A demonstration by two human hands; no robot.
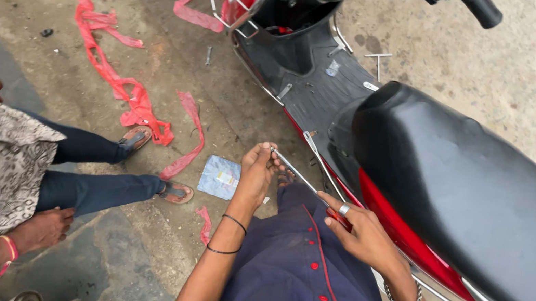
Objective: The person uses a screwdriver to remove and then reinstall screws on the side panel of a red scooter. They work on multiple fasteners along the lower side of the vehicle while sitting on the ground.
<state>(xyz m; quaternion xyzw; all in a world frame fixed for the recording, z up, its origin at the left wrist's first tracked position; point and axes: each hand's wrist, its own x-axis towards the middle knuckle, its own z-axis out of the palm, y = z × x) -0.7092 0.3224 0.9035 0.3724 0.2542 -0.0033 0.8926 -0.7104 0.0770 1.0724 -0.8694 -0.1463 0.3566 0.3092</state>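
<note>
A thin metal rod is held just left of the scooter, its upper end pinched in the closed fingers of the left hand. Its long axis is seen running down-right to the right hand, whose fingers are curled shut on the lower end against the scooter's red side panel; neither hand is nearer.

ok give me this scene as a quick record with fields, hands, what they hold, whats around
left hand: left hand pinches the upper end of a thin metal rod
right hand: right hand grips the lower end of the rod, ring on one finger
vehicle: red and black scooter with black seat, to the right
ground: red plastic strips and a small blue packet on concrete
nearby: another person's sandalled feet at left
</note>
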